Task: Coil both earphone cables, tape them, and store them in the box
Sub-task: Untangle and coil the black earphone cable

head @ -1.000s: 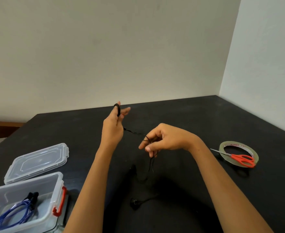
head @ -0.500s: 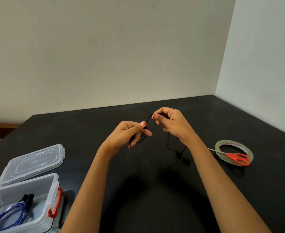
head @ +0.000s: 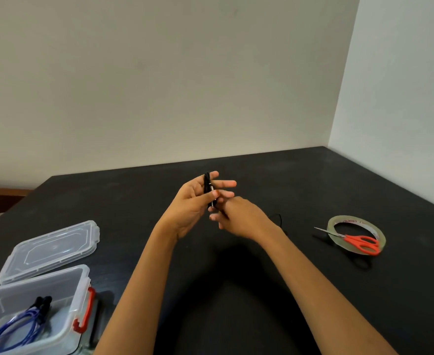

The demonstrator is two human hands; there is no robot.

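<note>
My left hand (head: pixel 194 206) is raised over the middle of the black table (head: pixel 313 180). A black earphone cable (head: pixel 207 185) is wound around its extended fingers, and the thumb presses on the cable. My right hand (head: pixel 239 217) sits just to the right, its fingers pinching the loose cable close to the left fingers. A free loop of that cable trails on the table behind the right wrist. A coiled blue earphone cable (head: pixel 23 321) lies inside the clear plastic box (head: pixel 81 285) at the lower left.
The box's clear lid (head: pixel 49 251) lies flat just behind the box. A roll of clear tape (head: pixel 357 235) sits at the right with orange-handled scissors (head: pixel 359 243) resting on it. Walls close the table's far and right sides.
Both hands came together over the table's middle. The black cable gained turns around my left fingers and less of it hangs loose. The camera view dropped slightly.
</note>
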